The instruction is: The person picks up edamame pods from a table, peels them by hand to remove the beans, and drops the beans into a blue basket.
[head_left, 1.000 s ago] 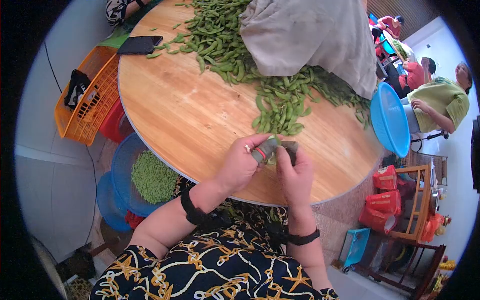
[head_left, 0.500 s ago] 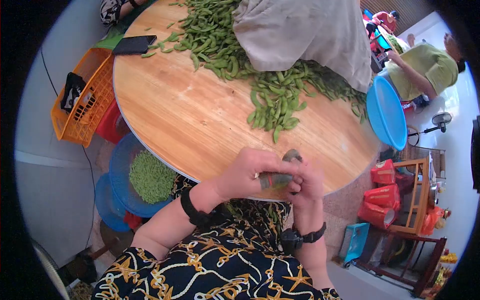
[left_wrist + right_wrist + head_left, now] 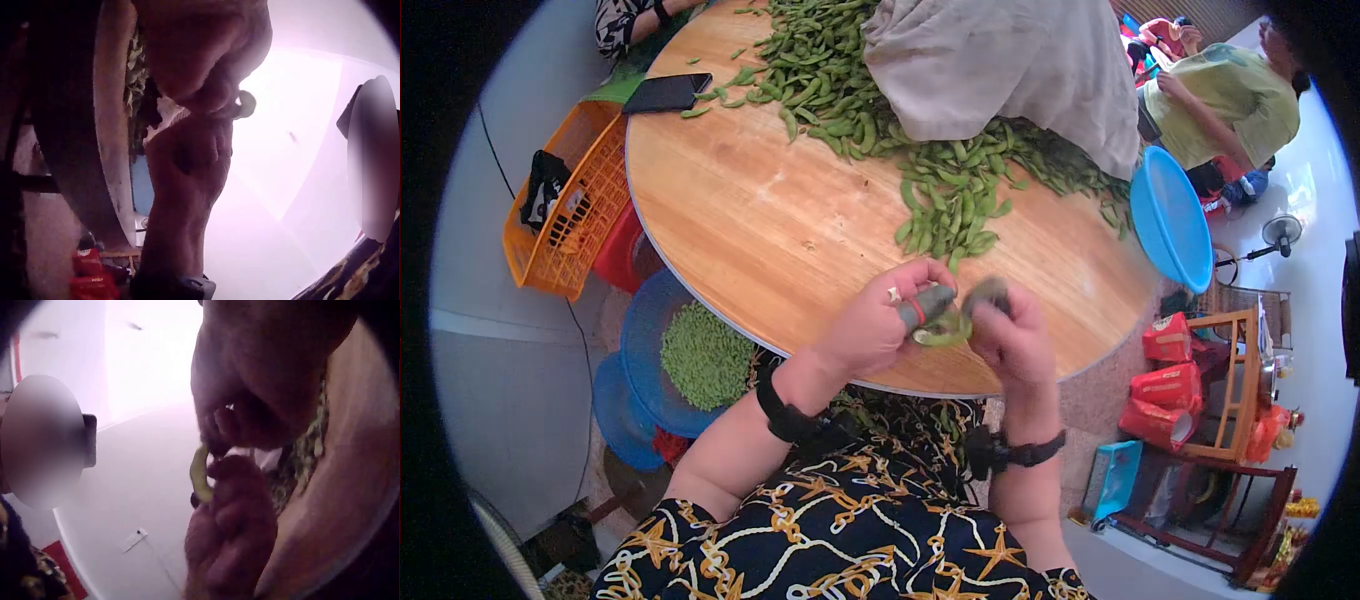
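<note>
A curved green soybean pod [image 3: 943, 336] hangs between the two hands over the table's near edge. My left hand [image 3: 870, 322] grips one end; it wears a ring and a grey finger cover [image 3: 928, 304] with a red band. At the other end, the curled fingers of my right hand [image 3: 1017, 335] pinch the pod, one finger wrapped in grey and blurred. In the right wrist view the pod [image 3: 199, 475] bends between both sets of fingertips. Beyond the hands, a heap of pods [image 3: 950, 205] lies on the round wooden table [image 3: 740, 210].
A grey cloth [image 3: 1000, 65] covers part of the heap. A phone [image 3: 666, 93] lies at the left rim. Below left, a blue basket [image 3: 640, 340] holds shelled beans [image 3: 703, 350] beside an orange crate [image 3: 565, 215]. A blue basin [image 3: 1170, 220] stands at the right edge, near a person in green [image 3: 1220, 105].
The hands, closed together half a second ago, have drawn slightly apart, and the pod between them now shows. The person in green has shifted left behind the blue basin.
</note>
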`<state>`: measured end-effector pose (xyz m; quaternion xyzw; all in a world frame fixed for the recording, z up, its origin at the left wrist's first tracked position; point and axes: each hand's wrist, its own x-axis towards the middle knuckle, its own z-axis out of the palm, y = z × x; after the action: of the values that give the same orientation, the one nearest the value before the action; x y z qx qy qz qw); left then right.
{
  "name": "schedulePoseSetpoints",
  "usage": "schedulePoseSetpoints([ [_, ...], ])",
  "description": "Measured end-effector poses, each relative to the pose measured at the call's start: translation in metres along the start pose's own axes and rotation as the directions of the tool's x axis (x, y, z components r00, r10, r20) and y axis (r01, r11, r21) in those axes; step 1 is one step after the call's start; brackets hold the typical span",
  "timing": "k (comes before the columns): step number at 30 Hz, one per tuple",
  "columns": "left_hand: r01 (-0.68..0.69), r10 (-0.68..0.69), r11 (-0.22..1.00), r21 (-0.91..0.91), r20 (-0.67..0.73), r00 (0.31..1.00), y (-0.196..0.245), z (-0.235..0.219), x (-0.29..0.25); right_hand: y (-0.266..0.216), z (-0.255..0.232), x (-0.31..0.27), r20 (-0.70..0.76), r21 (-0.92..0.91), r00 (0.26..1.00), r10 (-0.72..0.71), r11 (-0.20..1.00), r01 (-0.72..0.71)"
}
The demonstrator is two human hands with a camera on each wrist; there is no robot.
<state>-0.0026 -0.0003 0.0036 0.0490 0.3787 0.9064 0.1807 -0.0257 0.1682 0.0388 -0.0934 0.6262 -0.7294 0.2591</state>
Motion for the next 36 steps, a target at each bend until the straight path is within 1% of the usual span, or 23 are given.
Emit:
schedulePoseSetpoints([
  [1, -0.002, 0.002, 1.000, -0.004, 0.000, 1.000, 0.000, -0.002, 0.001, -0.008, -0.007, 0.001, 0.000, -0.004, 1.000, 0.003, 1.000, -0.003],
  [2, -0.029, 0.033, 0.999, 0.029, -0.113, 0.993, 0.000, -0.003, 0.003, -0.020, -0.013, 0.002, 0.106, -0.352, 0.994, 0.026, 0.936, 0.013],
  [3, -0.051, 0.065, 0.997, 0.065, -0.224, 0.972, 0.000, -0.004, 0.004, -0.027, -0.016, 0.007, 0.198, -0.651, 0.977, 0.085, 0.756, 0.066],
  [4, -0.049, 0.062, 0.997, 0.063, -0.224, 0.973, -0.001, -0.005, 0.005, -0.021, -0.021, 0.021, -0.136, -0.843, 0.990, 0.024, 0.522, -0.129],
  [5, -0.060, 0.078, 0.995, 0.077, -0.261, 0.962, -0.002, -0.004, 0.006, -0.016, -0.024, 0.035, -0.142, -0.841, 0.990, 0.025, 0.524, -0.134],
  [7, -0.069, 0.094, 0.993, 0.096, -0.290, 0.952, -0.002, -0.003, 0.008, -0.014, -0.026, 0.054, -0.273, -0.960, 0.902, -0.334, 0.162, -0.230],
  [10, -0.077, 0.100, 0.993, 0.091, -0.281, 0.954, -0.004, -0.006, 0.006, -0.009, -0.008, 0.056, -0.166, -0.984, 0.937, -0.307, 0.109, -0.138],
  [11, -0.082, 0.104, 0.993, 0.090, -0.283, 0.954, -0.005, -0.007, 0.005, -0.005, -0.006, 0.055, -0.165, -0.984, 0.938, -0.304, 0.112, -0.137],
  [13, -0.090, 0.112, 0.992, 0.090, -0.286, 0.952, -0.003, -0.007, 0.005, 0.002, -0.003, 0.050, -0.112, -0.970, 0.961, -0.254, 0.240, -0.050],
  [15, -0.139, 0.193, 0.972, 0.187, -0.312, 0.930, -0.002, -0.001, 0.004, 0.004, -0.001, 0.042, -0.106, -0.976, 0.947, -0.303, 0.216, -0.039],
  [16, -0.137, 0.192, 0.973, 0.187, -0.315, 0.930, -0.003, -0.001, 0.004, 0.002, 0.002, 0.036, -0.131, -0.967, 0.920, -0.368, 0.251, -0.037],
  [20, -0.049, 0.117, 0.971, 0.236, -0.284, 0.952, -0.003, -0.001, 0.004, -0.005, 0.010, 0.016, -0.177, -0.941, 0.832, -0.525, 0.339, 0.014],
  [22, -0.022, 0.088, 0.969, 0.246, -0.261, 0.961, -0.004, 0.000, 0.005, -0.002, 0.007, 0.014, -0.188, -0.952, 0.827, -0.530, 0.304, -0.022],
  [25, -0.095, 0.186, 0.940, 0.328, -0.260, 0.948, -0.004, 0.000, 0.006, 0.000, 0.003, 0.010, -0.181, -0.959, 0.829, -0.530, 0.283, -0.029],
  [27, -0.209, 0.324, 0.879, 0.429, -0.214, 0.922, -0.005, 0.000, 0.005, 0.000, 0.006, 0.004, -0.164, -0.954, 0.840, -0.518, 0.300, -0.001],
  [29, -0.206, 0.299, 0.876, 0.436, -0.156, 0.941, -0.002, 0.005, 0.003, -0.005, 0.015, -0.003, -0.065, -0.883, 0.904, -0.423, 0.446, 0.146],
  [30, -0.206, 0.274, 0.873, 0.442, -0.094, 0.957, -0.001, 0.006, 0.002, -0.005, 0.018, -0.004, -0.064, -0.882, 0.903, -0.424, 0.447, 0.147],
  [31, -0.206, 0.274, 0.872, 0.444, -0.095, 0.957, -0.002, 0.005, 0.003, -0.005, 0.021, -0.005, -0.103, -0.838, 0.915, -0.390, 0.529, 0.131],
  [32, -0.226, 0.304, 0.879, 0.419, -0.129, 0.944, -0.005, 0.001, 0.004, -0.003, 0.022, -0.006, -0.140, -0.786, 0.926, -0.350, 0.608, 0.111],
  [33, -0.247, 0.332, 0.885, 0.396, -0.164, 0.929, -0.007, -0.002, 0.004, 0.000, 0.021, -0.006, -0.141, -0.783, 0.927, -0.349, 0.611, 0.111],
  [34, -0.245, 0.331, 0.884, 0.399, -0.164, 0.929, -0.007, -0.004, 0.005, 0.006, 0.019, -0.006, -0.165, -0.523, 0.973, -0.160, 0.851, 0.051],
  [35, -0.245, 0.324, 0.892, 0.380, -0.158, 0.933, -0.007, -0.006, 0.004, 0.009, 0.018, -0.006, -0.120, -0.203, 0.992, 0.032, 0.978, -0.056],
  [36, -0.245, 0.316, 0.900, 0.361, -0.151, 0.937, -0.007, -0.008, 0.004, 0.011, 0.018, -0.008, -0.119, -0.200, 0.992, 0.033, 0.978, -0.056],
])
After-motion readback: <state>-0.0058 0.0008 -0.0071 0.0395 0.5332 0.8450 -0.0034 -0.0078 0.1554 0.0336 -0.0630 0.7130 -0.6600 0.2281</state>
